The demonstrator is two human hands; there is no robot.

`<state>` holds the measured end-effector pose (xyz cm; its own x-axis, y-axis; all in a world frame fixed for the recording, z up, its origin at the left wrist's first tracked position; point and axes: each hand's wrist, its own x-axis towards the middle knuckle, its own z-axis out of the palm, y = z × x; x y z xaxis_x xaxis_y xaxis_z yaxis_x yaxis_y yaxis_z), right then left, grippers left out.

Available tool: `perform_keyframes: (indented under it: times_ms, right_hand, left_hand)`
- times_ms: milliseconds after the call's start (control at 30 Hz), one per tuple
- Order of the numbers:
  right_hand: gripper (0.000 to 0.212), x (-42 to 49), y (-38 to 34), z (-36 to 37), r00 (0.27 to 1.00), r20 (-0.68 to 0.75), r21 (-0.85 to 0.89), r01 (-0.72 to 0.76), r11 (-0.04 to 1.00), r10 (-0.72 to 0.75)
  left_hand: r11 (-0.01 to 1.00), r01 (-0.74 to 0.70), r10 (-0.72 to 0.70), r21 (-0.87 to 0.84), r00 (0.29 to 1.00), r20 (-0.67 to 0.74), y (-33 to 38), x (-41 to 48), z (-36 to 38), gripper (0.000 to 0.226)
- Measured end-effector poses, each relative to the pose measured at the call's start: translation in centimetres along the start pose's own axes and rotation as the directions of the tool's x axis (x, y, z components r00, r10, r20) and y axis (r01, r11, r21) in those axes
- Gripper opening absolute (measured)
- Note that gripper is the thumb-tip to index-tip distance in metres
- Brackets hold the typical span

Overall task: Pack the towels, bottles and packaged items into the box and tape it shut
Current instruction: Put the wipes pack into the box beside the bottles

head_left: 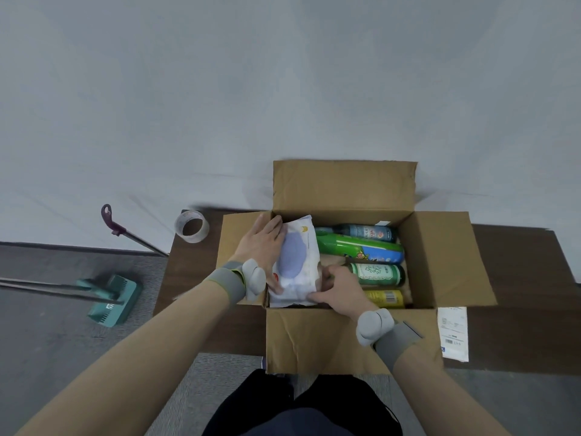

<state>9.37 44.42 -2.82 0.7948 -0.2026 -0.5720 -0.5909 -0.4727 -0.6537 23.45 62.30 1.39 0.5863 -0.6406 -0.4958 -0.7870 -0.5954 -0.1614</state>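
An open cardboard box (342,190) stands on a dark wooden table, its flaps spread outward. Inside, on the right, lie several bottles side by side: a dark one with a blue label (366,232), a bright green one (358,248), a green one with a white label (377,273) and a yellow one (385,298). A white package with a purple patch (297,262) sits tilted in the box's left part. My left hand (262,242) holds its left edge. My right hand (338,289) grips its lower right corner.
A roll of clear tape (191,226) rests on the table's far left corner. A white shipping label (454,332) hangs on the right flap. On the grey carpet to the left stands a teal broom and dustpan (113,298) with a purple-tipped handle (108,215).
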Motion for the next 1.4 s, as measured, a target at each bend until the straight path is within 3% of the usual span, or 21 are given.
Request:
perform_keyframes:
  times_ms: [200,367,500,600,734,800,867,934,1000,1100,1234,1300,1400]
  right_hand:
    - [0.028,1.1,-0.5,1.9,0.999,-0.030,-0.217,0.019,0.976,-0.026]
    - [0.032,1.9,-1.5,2.4,0.998,-0.011,-0.377,0.054,0.925,-0.063]
    - [0.037,1.6,-2.1,0.0,0.988,0.089,-0.243,0.144,0.959,-0.126]
    - [0.049,1.1,-2.8,-1.3,0.990,0.060,-0.183,0.140,0.973,-0.131]
    - [0.089,0.5,-3.1,-1.0,0.975,-0.077,-0.140,0.195,0.971,-0.207]
    - [0.094,0.2,-3.3,-1.0,0.970,-0.075,-0.110,0.223,0.969,-0.232]
    - [0.090,0.2,-2.9,-1.3,0.970,-0.031,-0.063,0.239,0.969,-0.242]
    - [0.070,0.5,-2.5,-2.0,0.983,-0.012,0.110,0.185,0.977,-0.185]
    - [0.052,1.0,-2.2,-2.9,0.987,-0.110,0.173,0.131,0.976,-0.113]
    - [0.051,2.8,-2.2,-3.9,0.941,-0.254,-0.220,0.167,0.961,-0.222]
    - [0.064,4.1,-3.6,-3.3,0.954,-0.165,-0.572,0.114,0.812,-0.250]
    - [0.063,4.2,-3.6,-3.1,0.952,-0.182,-0.626,0.080,0.776,-0.246]
    - [0.049,3.2,-2.8,-2.5,0.928,-0.191,-0.598,0.148,0.788,-0.320]
  left_hand:
    - [0.995,-0.007,0.010,0.095,0.999,-0.039,0.8,0.8,0.7,0.133]
    - [0.997,-0.013,0.018,0.073,0.998,-0.068,1.2,1.2,1.3,0.135]
    - [0.976,-0.047,0.022,-0.215,0.993,-0.118,1.1,1.3,1.2,0.162]
    - [0.953,-0.038,0.011,-0.300,0.996,-0.088,1.2,1.6,0.9,0.145]
    - [0.959,-0.045,0.014,-0.281,0.994,-0.111,1.6,1.7,0.6,0.132]
    - [0.958,-0.057,0.026,-0.282,0.993,-0.113,1.7,1.6,0.2,0.129]
    - [0.953,-0.067,0.037,-0.295,0.994,-0.106,1.5,1.5,-0.2,0.125]
    - [0.947,-0.075,0.042,-0.312,0.993,-0.112,1.1,1.5,-0.6,0.119]
    - [0.943,-0.081,0.049,-0.324,0.993,-0.107,1.0,1.5,-0.8,0.115]
    - [0.942,-0.089,0.057,-0.324,0.993,-0.107,1.1,1.6,-1.0,0.112]
    - [0.935,-0.109,0.073,-0.336,0.990,-0.119,0.8,2.0,-1.1,0.104]
    - [0.927,-0.134,0.092,-0.350,0.986,-0.136,0.7,2.1,-1.0,0.098]
    - [0.901,-0.162,0.105,-0.403,0.982,-0.159,0.5,2.0,-0.5,0.093]
